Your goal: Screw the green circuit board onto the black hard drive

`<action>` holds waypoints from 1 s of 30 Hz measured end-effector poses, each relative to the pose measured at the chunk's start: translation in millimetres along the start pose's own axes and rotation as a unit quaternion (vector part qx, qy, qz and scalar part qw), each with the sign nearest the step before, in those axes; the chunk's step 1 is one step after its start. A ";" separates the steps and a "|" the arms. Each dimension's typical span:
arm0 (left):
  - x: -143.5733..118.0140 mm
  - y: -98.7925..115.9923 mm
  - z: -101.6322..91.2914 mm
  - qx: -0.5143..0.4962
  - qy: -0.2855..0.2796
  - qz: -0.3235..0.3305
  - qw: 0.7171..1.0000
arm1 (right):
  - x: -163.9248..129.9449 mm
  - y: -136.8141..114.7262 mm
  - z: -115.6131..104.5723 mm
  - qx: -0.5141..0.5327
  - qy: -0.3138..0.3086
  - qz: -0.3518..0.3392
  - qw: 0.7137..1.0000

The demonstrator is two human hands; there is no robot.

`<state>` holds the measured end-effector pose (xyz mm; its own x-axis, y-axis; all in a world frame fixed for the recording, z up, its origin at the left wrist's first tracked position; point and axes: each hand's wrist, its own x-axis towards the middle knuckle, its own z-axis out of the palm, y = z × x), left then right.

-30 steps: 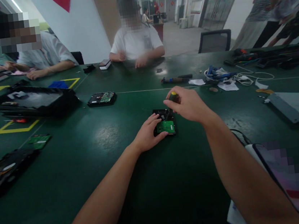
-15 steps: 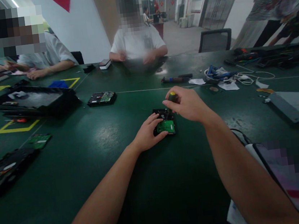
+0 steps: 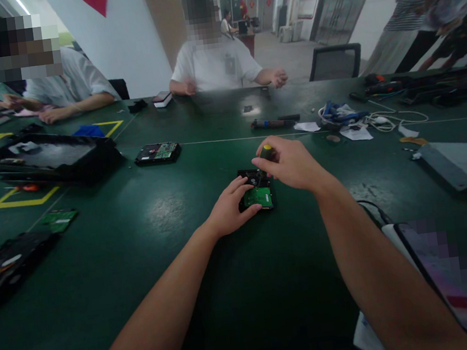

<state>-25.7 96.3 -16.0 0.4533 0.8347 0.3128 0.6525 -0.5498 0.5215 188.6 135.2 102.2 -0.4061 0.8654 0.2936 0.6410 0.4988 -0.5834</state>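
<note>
A hard drive (image 3: 265,183) lies on the green table in front of me, its green circuit board (image 3: 258,198) facing up at the near end. My left hand (image 3: 229,206) grips it from the left, with fingertips across the top and the thumb along the near edge. In my right hand (image 3: 289,159), a screwdriver with a yellow-tipped dark handle (image 3: 267,151) is pinched nearly upright over the drive's far half. Whether its tip sits in a screw is too small to tell.
Another hard drive (image 3: 157,153) and a black tray (image 3: 48,155) lie left. A loose green board (image 3: 60,220) touches a dark drive casing (image 3: 9,268). To the right are a grey metal box (image 3: 464,163), tangled cables (image 3: 343,113) and a phone (image 3: 437,275). Several people sit or stand around.
My right hand and the screwdriver have shifted very slightly left; the left hand stays on the hard drive. Across the table, a person's hand has moved outward to the right.
</note>
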 end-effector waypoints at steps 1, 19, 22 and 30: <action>0.0 -0.3 0.2 0.000 0.000 0.001 1.000 | 0.1 0.2 0.5 -0.001 -0.002 0.004 1.000; -0.7 -2.1 0.9 0.002 0.000 0.003 1.000 | 1.6 0.3 0.6 -0.012 0.000 -0.013 1.000; -0.5 -1.8 0.7 0.002 0.003 0.004 1.000 | 1.0 -0.9 0.7 -0.009 -0.004 -0.018 1.000; -0.5 -1.6 0.3 0.002 -0.001 0.007 1.000 | -0.3 -0.5 0.7 -0.013 -0.007 -0.023 1.000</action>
<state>-26.8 96.8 -17.2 0.4629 0.8273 0.3185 0.6494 -0.5610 0.5134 187.9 134.7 101.9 -0.4444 0.8410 0.3085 0.6381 0.5389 -0.5499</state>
